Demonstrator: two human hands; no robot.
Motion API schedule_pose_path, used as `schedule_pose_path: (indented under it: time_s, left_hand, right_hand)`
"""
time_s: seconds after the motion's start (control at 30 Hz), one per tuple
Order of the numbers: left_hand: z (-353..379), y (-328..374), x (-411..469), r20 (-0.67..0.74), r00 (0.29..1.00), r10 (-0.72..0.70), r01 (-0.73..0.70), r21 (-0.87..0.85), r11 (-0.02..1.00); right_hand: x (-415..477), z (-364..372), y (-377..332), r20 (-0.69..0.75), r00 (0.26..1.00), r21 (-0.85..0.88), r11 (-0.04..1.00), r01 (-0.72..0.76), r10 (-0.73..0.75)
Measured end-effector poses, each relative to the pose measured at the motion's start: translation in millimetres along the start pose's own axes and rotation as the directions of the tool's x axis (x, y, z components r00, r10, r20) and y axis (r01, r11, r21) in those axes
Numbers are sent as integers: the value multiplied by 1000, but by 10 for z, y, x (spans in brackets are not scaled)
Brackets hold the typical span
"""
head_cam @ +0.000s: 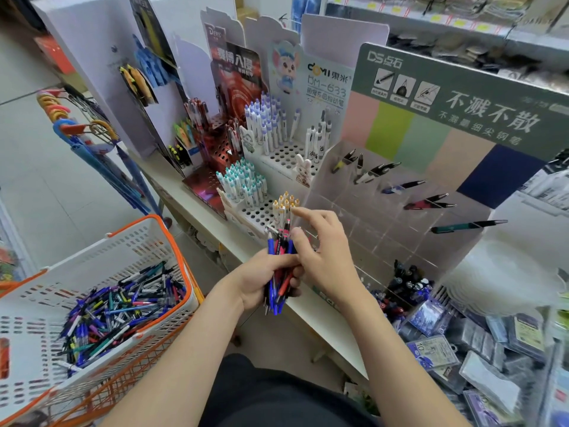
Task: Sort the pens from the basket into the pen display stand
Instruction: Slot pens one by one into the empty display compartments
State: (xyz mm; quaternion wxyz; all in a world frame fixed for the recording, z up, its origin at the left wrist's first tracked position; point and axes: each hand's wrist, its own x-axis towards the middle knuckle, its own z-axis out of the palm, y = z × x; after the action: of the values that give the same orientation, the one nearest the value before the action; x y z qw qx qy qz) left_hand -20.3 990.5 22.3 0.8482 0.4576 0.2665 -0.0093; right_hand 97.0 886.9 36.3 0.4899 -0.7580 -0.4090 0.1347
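just in front of the counter (320, 322), the left hand (261, 278) grips a bundle of pens (278, 266) upright, fingers curled round it. the right hand (323, 254) sits at the bundle's top, fingers loosely spread, thumb touching a pink pen (287, 227). loose pens (123, 309) fill the basket (147, 229) at left; the pen display stand (385, 217) stands just beyond.

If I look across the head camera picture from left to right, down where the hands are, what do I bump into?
Orange-and-white basket full of pens → left hand gripping a bunch of pens → right hand → clear pen display stand.
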Motion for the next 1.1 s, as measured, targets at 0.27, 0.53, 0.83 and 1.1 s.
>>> schedule_pose_path:
  time_s: [0.27, 0.53, 0.83, 1.1]
  left_hand:
    - [-53, 61, -87, 219, 971, -96, 66, 142, 988]
    - [-181, 58, -95, 241, 958, -157, 118, 167, 979]
    - [-170, 62, 13, -65, 998, 1, -21, -299, 954]
    - [-225, 114, -10, -151, 986, -64, 35, -190, 981]
  right_hand:
    - [70, -109, -113, 165, 911, 351, 841, -413, 378]
    - [129, -100, -120, -348, 868, 591, 802, -91, 354]
    - [-211, 50, -189, -86, 887, 45, 888, 458, -453]
    - [-253, 127, -96, -13, 916, -9, 916, 400, -400]
